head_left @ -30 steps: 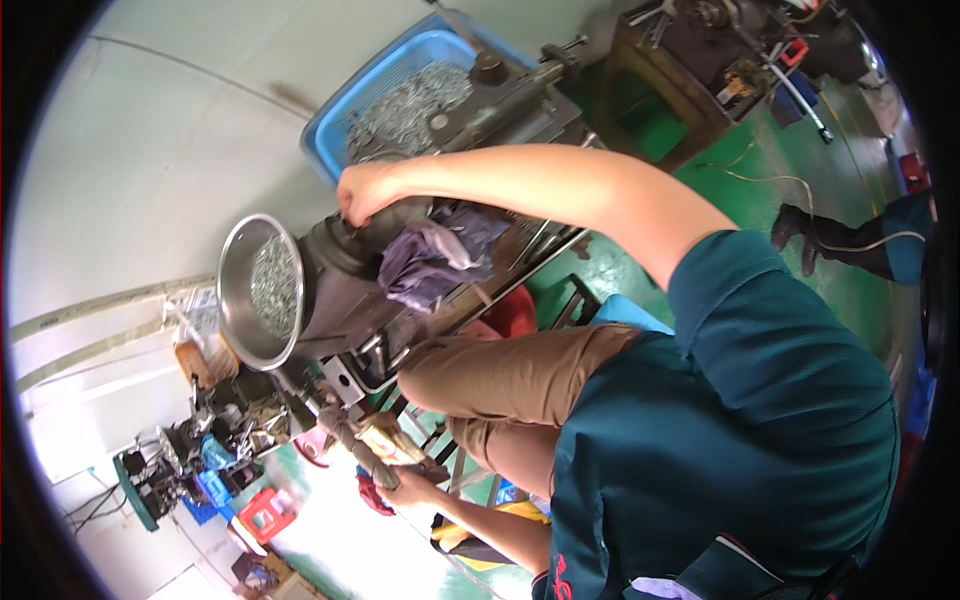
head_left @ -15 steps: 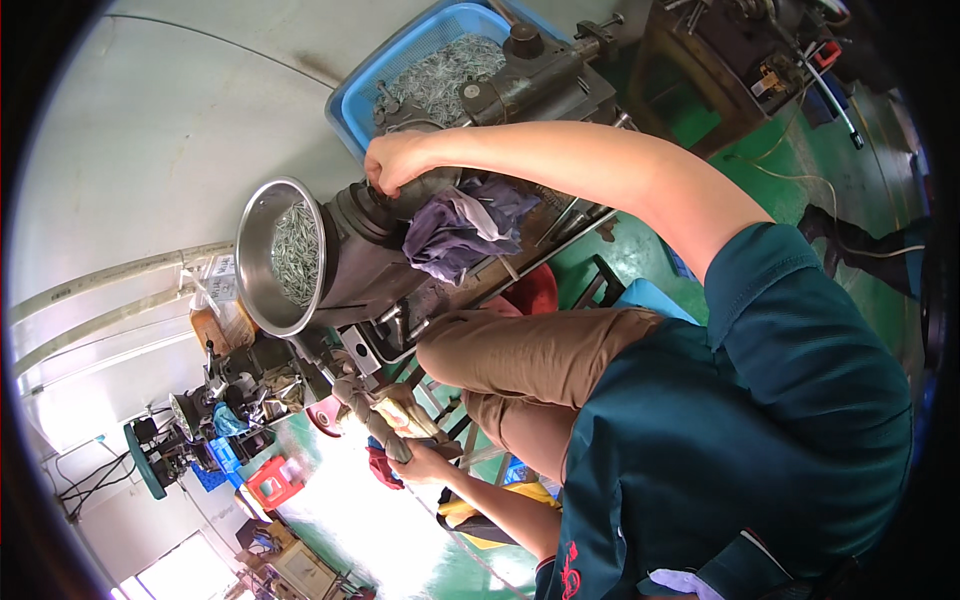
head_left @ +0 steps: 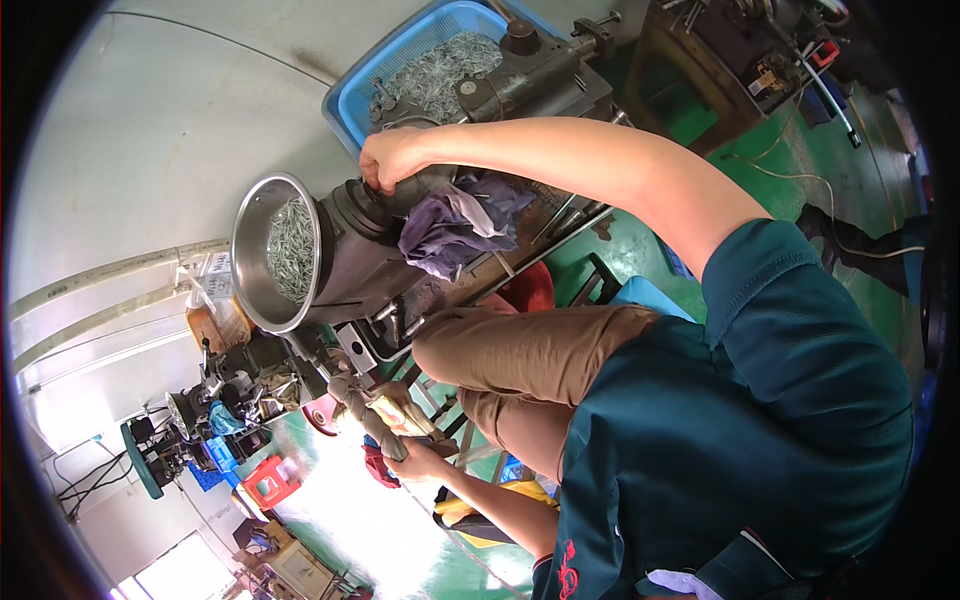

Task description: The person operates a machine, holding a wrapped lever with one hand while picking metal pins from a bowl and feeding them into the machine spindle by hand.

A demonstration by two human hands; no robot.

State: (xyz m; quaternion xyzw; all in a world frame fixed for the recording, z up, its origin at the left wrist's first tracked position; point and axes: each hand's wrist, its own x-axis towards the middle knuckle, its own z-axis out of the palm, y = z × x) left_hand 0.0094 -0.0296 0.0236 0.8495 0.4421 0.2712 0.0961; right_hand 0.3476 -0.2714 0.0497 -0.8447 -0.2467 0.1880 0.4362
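My left hand is closed round the end of a cloth-wrapped lever handle, which slants down from beside the machine. My right hand is at the round front end of a dark metal lathe headstock, fingers pinched together. Whatever is between those fingers is too small or hidden to make out. Beside the right hand, a crumpled purple-grey rag lies over the machine. A steel bowl holding many thin metal pins sits at the headstock's left end.
Beyond my right arm, a blue plastic basket holds a heap of thin metal pieces, next to the lathe's tailstock. A red bucket stands below the bench. Other machines are at lower left, and a person's dark-clad leg shows at far right.
The whole view has shifted very slightly. Both hands keep nearly the same places and grips.
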